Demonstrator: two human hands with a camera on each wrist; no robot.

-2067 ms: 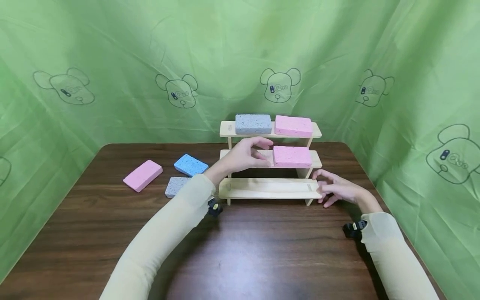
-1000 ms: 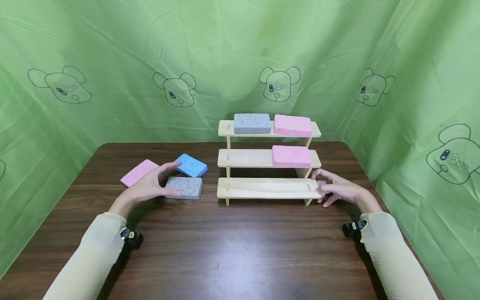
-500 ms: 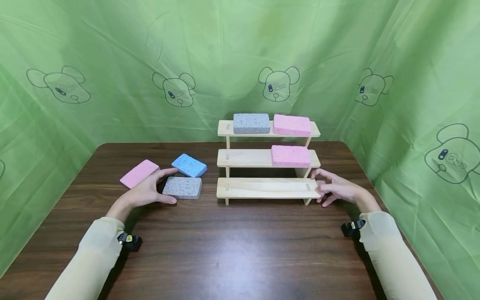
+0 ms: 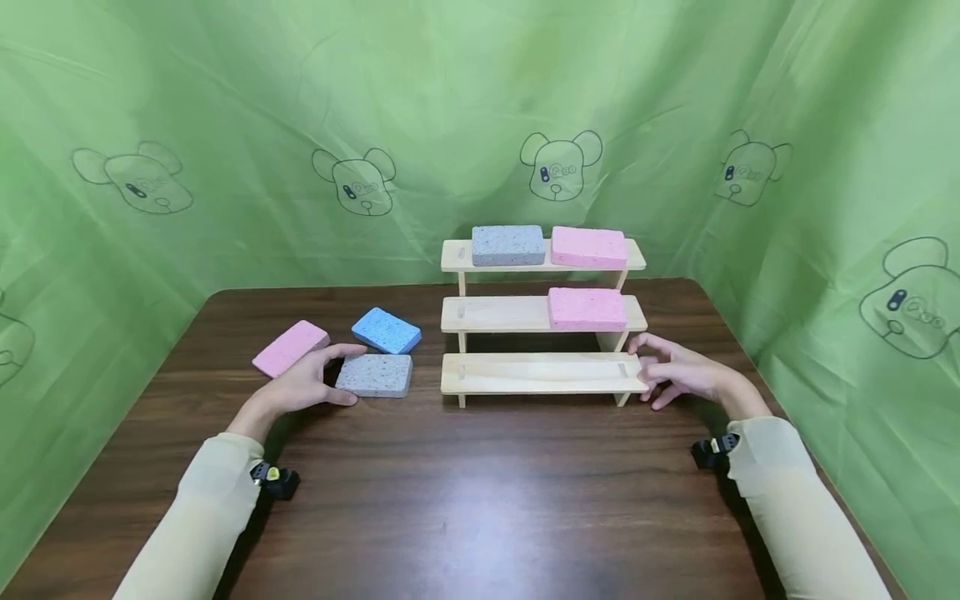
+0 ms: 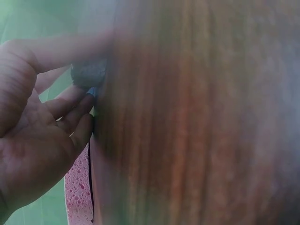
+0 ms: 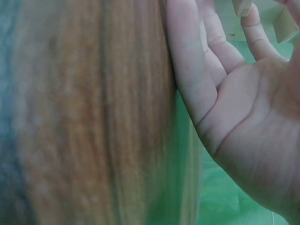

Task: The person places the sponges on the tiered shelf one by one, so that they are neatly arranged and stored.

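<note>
Over the left end of a speckled grey sponge point(image 4: 374, 376) lying on the table, my left hand point(image 4: 298, 385) pinches it, index finger at the far side and thumb at the near side. In the left wrist view the sponge's dark end point(image 5: 89, 73) shows between thumb and fingers. A blue sponge point(image 4: 387, 331) lies just behind, and a pink sponge point(image 4: 289, 350) lies beside my left fingers. My right hand point(image 4: 686, 375) holds the right end of the lowest step of a three-tier wooden rack point(image 4: 540, 375); its contact is partly hidden in the right wrist view.
The rack's top tier bears a grey-blue sponge point(image 4: 507, 246) and a pink sponge point(image 4: 588, 248). Another pink sponge point(image 4: 587, 309) sits on the right of the middle tier. A green curtain point(image 4: 450, 100) closes off the back and sides of the dark wooden table point(image 4: 420, 500).
My left hand has come from the middle tier back leftward to the grey sponge and closed around its end. The right hand stays at the rack. The head view has shifted slightly.
</note>
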